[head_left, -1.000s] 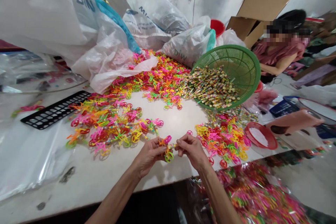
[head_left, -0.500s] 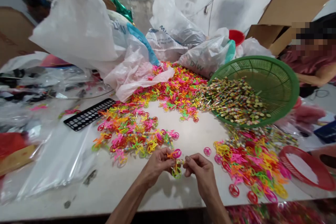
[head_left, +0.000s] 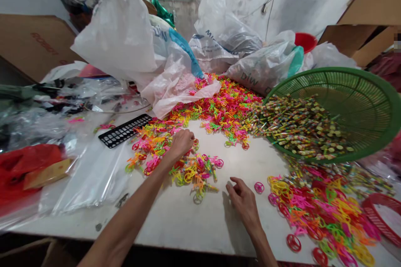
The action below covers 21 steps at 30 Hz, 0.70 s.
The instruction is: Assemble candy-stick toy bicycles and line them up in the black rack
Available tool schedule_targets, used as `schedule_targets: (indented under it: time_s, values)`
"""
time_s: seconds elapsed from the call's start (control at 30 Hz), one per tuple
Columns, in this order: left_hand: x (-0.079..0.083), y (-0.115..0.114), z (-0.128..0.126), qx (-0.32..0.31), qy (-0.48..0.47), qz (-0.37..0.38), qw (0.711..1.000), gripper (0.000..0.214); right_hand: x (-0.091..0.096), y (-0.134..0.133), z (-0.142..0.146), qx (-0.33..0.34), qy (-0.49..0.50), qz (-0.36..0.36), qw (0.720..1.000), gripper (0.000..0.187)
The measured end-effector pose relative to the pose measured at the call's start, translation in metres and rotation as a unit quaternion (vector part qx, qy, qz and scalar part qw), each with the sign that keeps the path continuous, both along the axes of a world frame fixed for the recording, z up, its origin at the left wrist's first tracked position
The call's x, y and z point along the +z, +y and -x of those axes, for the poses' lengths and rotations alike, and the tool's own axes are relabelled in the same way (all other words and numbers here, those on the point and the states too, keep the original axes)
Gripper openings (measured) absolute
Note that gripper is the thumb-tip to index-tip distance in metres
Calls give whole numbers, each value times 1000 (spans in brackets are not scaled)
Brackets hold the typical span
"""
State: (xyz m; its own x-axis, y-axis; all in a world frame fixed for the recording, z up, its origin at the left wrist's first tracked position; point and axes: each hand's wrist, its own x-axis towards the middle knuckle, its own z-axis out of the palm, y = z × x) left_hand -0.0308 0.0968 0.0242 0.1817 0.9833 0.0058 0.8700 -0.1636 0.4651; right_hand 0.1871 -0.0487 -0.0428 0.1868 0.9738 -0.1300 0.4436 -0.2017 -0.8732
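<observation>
My left hand [head_left: 181, 144] reaches over the pile of small bright plastic pieces [head_left: 156, 146] left of the middle. Its fingertips are turned away and hidden, so what they touch cannot be made out. My right hand [head_left: 243, 202] hovers over the white tabletop, open and holding nothing, thumb and fingers slightly apart. A pink plastic ring [head_left: 259, 187] lies just right of it. Between the hands, at the near edge of a small heap, rests an orange plastic figure [head_left: 199, 181] with a wheel and a short patterned candy-like stick [head_left: 211, 188] by it.
A large green basket [head_left: 332, 156] at the right is tipped, spilling patterned sticks. Loose rings and figures [head_left: 322, 212] spread below it beside a red basket [head_left: 380, 221]. A black slotted tray [head_left: 125, 130] and clear plastic bags [head_left: 90, 179] lie left; filled sacks [head_left: 260, 69] stand behind.
My left hand has let go of the orange figure and moved forward to the far pile. The right hand has come away from the stick and opened. The view has swung left.
</observation>
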Motion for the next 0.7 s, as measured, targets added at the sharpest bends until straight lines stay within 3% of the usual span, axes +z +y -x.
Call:
schedule_targets:
  time_s: [0.1,0.2,0.33,0.47,0.7]
  values:
    - [-14,34,2,-34,56,30,997,19,-4,-11,-12,10,17,11,1000,39]
    - [-21,48,10,-60,81,43,994,23,-3,-19,-18,7,49,25,998,38]
    - [-14,59,33,-31,87,13,996,24,-4,-20,-20,-3,78,35,996,38]
    - [-9,70,45,-8,91,-8,996,25,-8,-18,-18,-15,34,37,999,40]
    - [-22,67,23,-88,126,20,988,24,-10,-22,-14,-40,-33,16,999,41]
